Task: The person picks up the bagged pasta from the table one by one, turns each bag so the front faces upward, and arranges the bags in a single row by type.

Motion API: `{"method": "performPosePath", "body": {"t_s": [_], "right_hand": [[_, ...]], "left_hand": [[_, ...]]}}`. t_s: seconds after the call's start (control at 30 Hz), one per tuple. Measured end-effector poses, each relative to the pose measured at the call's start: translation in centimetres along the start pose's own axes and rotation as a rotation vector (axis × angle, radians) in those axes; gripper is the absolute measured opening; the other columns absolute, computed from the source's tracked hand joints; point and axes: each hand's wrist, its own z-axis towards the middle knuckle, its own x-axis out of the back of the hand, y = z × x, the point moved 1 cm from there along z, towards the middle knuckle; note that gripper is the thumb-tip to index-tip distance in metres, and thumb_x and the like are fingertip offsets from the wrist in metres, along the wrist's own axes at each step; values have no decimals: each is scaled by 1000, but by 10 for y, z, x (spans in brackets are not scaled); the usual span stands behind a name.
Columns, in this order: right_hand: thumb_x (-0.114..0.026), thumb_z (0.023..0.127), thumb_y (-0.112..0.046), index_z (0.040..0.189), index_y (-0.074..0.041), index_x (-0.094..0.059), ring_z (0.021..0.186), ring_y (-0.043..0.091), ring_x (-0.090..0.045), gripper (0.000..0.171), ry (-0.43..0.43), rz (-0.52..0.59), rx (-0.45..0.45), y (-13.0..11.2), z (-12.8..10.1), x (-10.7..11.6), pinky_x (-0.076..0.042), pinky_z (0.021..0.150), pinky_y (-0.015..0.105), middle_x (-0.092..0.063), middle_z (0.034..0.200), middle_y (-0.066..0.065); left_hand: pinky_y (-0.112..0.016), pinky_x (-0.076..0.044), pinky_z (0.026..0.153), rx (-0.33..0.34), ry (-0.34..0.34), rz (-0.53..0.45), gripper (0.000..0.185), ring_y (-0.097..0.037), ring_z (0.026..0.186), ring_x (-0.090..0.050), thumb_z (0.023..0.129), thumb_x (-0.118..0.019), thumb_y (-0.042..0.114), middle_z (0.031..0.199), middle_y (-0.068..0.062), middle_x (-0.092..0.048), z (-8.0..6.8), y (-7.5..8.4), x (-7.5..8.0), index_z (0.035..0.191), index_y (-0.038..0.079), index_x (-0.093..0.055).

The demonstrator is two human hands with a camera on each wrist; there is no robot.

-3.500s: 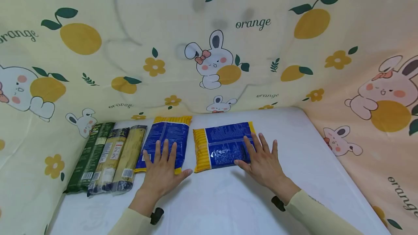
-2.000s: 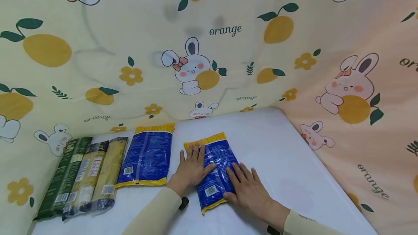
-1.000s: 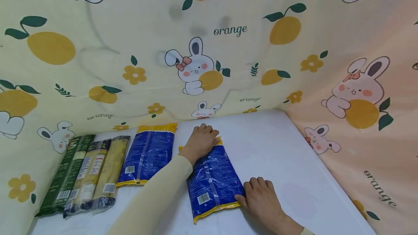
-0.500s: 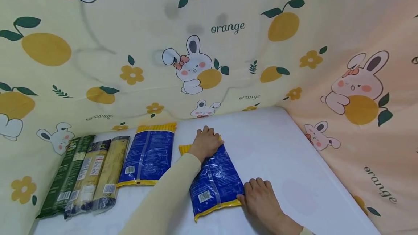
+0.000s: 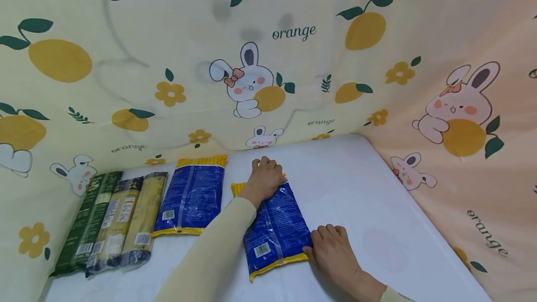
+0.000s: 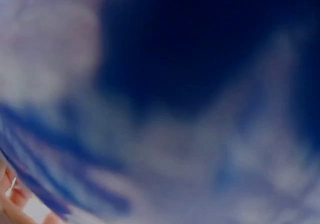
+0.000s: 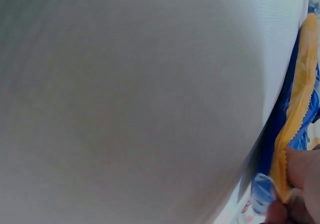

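Note:
A blue food packet point(image 5: 278, 227) with yellow ends lies slightly tilted on the white table, back print and barcode upward. Over its far yellow end my left hand point(image 5: 265, 181) curls its fingers, gripping near the far right corner. My right hand point(image 5: 333, 250) pinches the near right corner between thumb and curled fingers. In the right wrist view the thumb point(image 7: 305, 169) presses on the yellow sealed edge point(image 7: 300, 93). Blurred blue plastic point(image 6: 200, 58) fills most of the left wrist view, with bits of fingers point(image 6: 15, 199) at its lower left corner.
A second blue and yellow packet point(image 5: 193, 195) lies to the left. Beyond it are a clear pack of spaghetti point(image 5: 144, 218), a labelled spaghetti pack point(image 5: 115, 223) and a green pack point(image 5: 88, 227), side by side. A rabbit-and-orange printed cloth point(image 5: 201, 50) walls the table point(image 5: 356, 190).
The packet has turned from lying crosswise to roughly lengthwise and nearer. My left hand left the other packet for its far end; both hands went from flat to gripping. Little differs over the last second.

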Motion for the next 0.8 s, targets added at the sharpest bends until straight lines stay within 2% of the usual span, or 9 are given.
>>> {"method": "performPosePath", "body": {"t_s": [0.17,0.27,0.37,0.5,0.8], "right_hand": [[-78,87,-26,76,-17,-47,75,15,-43,33,142,94,20,-1,8,1,-42,76,42,-38,73,-7],[-73,86,-22,77,-17,-48,75,14,-42,27,198,153,15,-1,15,7,-40,75,40,-38,74,-8],[-71,88,-20,79,-18,-50,76,12,-41,23,220,211,-1,3,21,16,-39,76,38,-39,76,-10],[-71,90,-17,80,-18,-52,76,10,-39,21,259,275,10,12,30,29,-37,76,37,-42,77,-9],[-57,92,-18,82,-12,-55,80,20,-49,11,415,285,104,30,52,67,-38,78,46,-50,80,-2]], "left_hand": [[-58,-37,111,-8,130,-11,35,-31,122,-52,108,-58,45,112,-4,-68,-9,-7,18,108,12,-69],[-62,-37,110,-14,178,-11,32,-35,123,-53,109,-59,39,112,-9,-67,-13,-12,29,107,8,-67],[-64,-38,109,-8,206,-8,28,-38,126,-51,109,-59,33,114,-12,-67,-14,-18,38,106,6,-65],[-62,-36,108,32,236,-13,25,-38,125,-50,110,-58,30,118,-13,-66,-14,-24,51,109,6,-64],[-62,-32,111,60,281,-57,25,-38,126,-47,113,-50,26,121,-14,-63,-14,-31,77,114,5,-64]]}}
